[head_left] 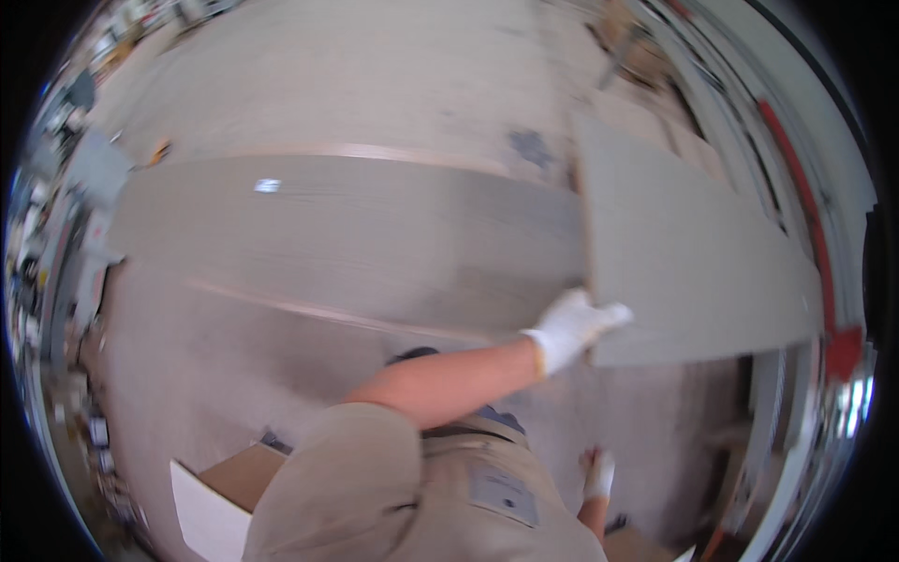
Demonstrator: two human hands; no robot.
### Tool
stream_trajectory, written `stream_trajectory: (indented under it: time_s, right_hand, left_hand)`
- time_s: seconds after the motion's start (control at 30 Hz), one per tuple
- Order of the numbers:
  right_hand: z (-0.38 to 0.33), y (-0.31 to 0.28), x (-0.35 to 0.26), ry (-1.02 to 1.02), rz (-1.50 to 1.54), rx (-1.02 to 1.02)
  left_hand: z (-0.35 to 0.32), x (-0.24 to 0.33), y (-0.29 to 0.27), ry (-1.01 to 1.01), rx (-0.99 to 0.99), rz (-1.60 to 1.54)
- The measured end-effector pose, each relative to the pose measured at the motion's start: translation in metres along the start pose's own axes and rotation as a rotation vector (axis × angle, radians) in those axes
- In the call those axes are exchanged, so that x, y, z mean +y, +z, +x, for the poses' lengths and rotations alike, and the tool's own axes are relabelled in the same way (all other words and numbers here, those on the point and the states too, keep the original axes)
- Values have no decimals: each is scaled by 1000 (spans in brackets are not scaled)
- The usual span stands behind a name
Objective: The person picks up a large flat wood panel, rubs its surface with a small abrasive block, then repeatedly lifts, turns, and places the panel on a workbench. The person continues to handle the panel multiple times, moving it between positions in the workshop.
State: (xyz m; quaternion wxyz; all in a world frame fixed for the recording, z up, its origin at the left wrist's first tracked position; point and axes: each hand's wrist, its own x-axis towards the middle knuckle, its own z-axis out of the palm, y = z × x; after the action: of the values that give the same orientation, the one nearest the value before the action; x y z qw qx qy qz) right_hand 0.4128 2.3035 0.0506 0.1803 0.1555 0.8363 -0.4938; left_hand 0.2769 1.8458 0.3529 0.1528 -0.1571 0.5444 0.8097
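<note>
- Panel, pale grey, is being held at its left edge by the gloved left hand, whose fingers are gripping there.
- Right hand, also gloved, is hanging nearer than the panel; I cannot tell if its fingers are holding something.
- Long grey board is lying left of the panel, bearing a white label.
- Red bar is running close along the panel's right side, limiting space.
</note>
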Motion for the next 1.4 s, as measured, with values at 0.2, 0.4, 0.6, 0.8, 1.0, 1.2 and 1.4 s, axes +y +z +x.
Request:
stream_trajectory:
  time_s: [0.2,0.4,0.6,0.8,1.0,1.2,1.4]
  right_hand:
    - [36,-119,-158,88,1088,-83]
    - [63,-171,-235,-61,1115,477]
    - [66,-179,-262,-198,1213,546]
    - [25,-202,-209,-198,1030,665]
    - [-18,-294,-99,-251,971,790]
    - [-23,-292,-62,-344,979,770]
    - [-20,-269,-103,-239,1168,502]
  left_hand:
    - [-33,-75,79,96,56,-387]
    - [-138,-107,106,80,213,-506]
    - [-144,-90,103,74,149,-382]
    - [-184,-130,127,60,33,-248]
    - [-175,-172,114,112,-353,517]
    - [-181,-206,108,-273,-381,-60]
    - [-176,-167,120,-204,-303,-116]
